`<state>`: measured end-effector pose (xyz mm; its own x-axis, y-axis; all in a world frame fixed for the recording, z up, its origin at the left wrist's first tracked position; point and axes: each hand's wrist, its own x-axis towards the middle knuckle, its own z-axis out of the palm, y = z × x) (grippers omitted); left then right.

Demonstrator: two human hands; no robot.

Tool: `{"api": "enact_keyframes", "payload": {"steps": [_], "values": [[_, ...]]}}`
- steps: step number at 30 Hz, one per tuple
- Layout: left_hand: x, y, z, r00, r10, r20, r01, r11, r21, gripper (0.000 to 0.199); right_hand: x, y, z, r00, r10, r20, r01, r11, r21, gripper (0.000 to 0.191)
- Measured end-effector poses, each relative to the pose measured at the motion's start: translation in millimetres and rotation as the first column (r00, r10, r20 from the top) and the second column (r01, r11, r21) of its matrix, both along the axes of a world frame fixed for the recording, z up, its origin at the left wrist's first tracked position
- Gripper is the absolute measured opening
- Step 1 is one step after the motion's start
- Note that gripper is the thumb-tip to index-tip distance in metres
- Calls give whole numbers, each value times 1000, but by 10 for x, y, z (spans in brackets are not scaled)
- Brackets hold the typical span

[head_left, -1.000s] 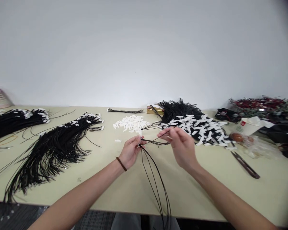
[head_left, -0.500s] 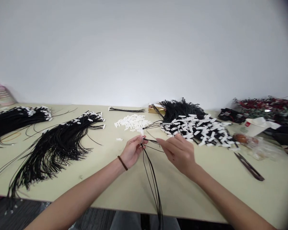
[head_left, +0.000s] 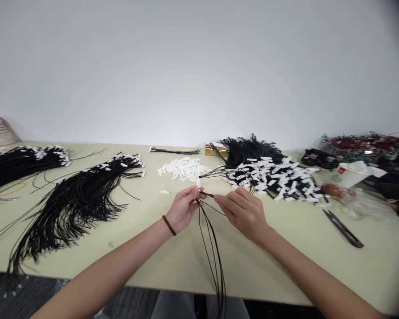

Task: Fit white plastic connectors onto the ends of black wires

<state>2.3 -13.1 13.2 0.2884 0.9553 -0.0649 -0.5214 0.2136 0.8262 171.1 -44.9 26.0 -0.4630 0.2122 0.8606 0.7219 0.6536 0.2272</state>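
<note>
My left hand (head_left: pixel 185 207) pinches a small white connector (head_left: pixel 198 182), its tip showing just above the thumb. Thin black wires (head_left: pixel 215 248) hang from beneath those fingers down over the table's front edge. Close on the right, my right hand (head_left: pixel 244 210) is closed on black wire ends (head_left: pixel 206 194) that run to the connector. How far the wires sit inside the connector is hidden by my fingers. Behind my hands lies a heap of loose white connectors (head_left: pixel 184 168), with a single one (head_left: pixel 165 192) apart from it.
Bundles of black wires with white connectors (head_left: pixel 76 199) lie at left. More connector-ended wires (head_left: pixel 279 177) are piled right of centre, beside a gold box (head_left: pixel 214 149). Thread snips (head_left: pixel 343 228), a paper cup (head_left: pixel 348 175) and a plastic bag (head_left: pixel 362 204) are further right.
My right hand has come slightly left and its fingers have closed down on the wires near the connector. A thin strand that stuck up from its fingertips no longer shows. My left hand stays put.
</note>
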Motion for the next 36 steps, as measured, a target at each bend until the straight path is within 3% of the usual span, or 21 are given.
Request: {"api": "enact_keyframes", "payload": {"steps": [4, 10, 36], "values": [[12, -20, -3, 999, -33, -25, 34, 998, 49, 25, -53, -20, 6, 1000, -7, -17, 7, 999, -40, 11], [15, -42, 25, 995, -84, -49, 88, 992, 86, 24, -30, -22, 65, 979, 21, -201, -40, 995, -91, 11], [3, -56, 43, 966, -149, -210, 192, 962, 197, 27, 4, -27, 56, 993, 28, -118, -37, 997, -69, 11]]}}
